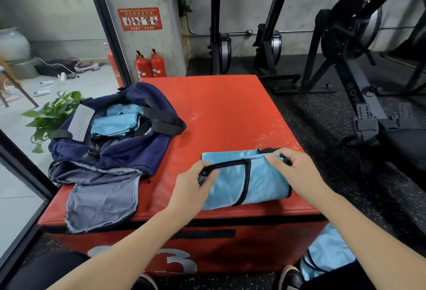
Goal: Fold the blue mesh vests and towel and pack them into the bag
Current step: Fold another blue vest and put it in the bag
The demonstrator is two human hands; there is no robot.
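Head view: red plyo box (221, 109) is the landmark. On its near-right part lies a blue mesh vest (260, 181), partly folded, black trim showing. Left hand (196, 188) pinches the vest's black-edged left end; right hand (292, 165) grips its top-right corner, fingers curled on fabric. Navy bag (110, 149) sits on box's left side, unzipped, w/ folded blue vests (115, 121) inside, grey flap hanging over near-left edge. Another blue vest (327, 252) lies on floor by box's near-right corner. Fire extinguishers (149, 64) stand beyond the box's far-left corner.
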